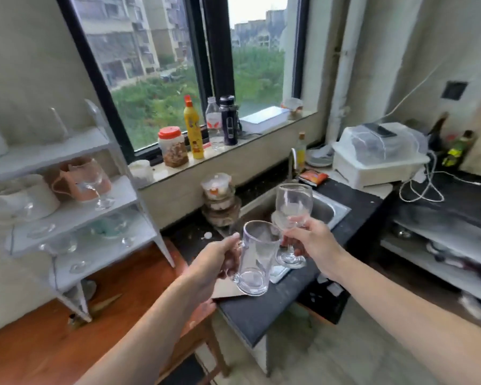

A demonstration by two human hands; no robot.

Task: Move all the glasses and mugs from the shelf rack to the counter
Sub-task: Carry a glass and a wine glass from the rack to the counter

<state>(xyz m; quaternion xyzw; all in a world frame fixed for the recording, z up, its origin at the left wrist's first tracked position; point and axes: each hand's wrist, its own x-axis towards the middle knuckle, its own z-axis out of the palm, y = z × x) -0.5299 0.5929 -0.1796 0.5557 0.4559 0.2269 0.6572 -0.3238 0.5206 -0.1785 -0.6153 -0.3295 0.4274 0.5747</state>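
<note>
I have both hands out in front of me, above the near end of the dark bench (261,315). My left hand (211,262) is wrapped around the handle of a clear glass mug (254,259), holding it upright and off the bench. My right hand (308,240) pinches the stem of a clear wine glass (292,215), also upright and raised, its foot just right of the mug's rim and its bowl over the steel sink (328,209). The two glasses sit just beside each other; I cannot tell whether they touch. To the left stands the white shelf rack (75,215), and it holds more glassware: a stemmed glass (95,182) on the middle shelf in front of a pinkish mug (72,179), a wide clear bowl-shaped glass (6,207) at the left edge beside a white cup (42,195), and several blurred clear glasses on the lower shelves that I cannot count. Far behind the bench, the window sill (233,145) carries a yellow bottle (192,129), a red-lidded jar (172,145) and a dark flask (228,120). A stack of lidded food containers (220,201) stands left of the sink.
</note>
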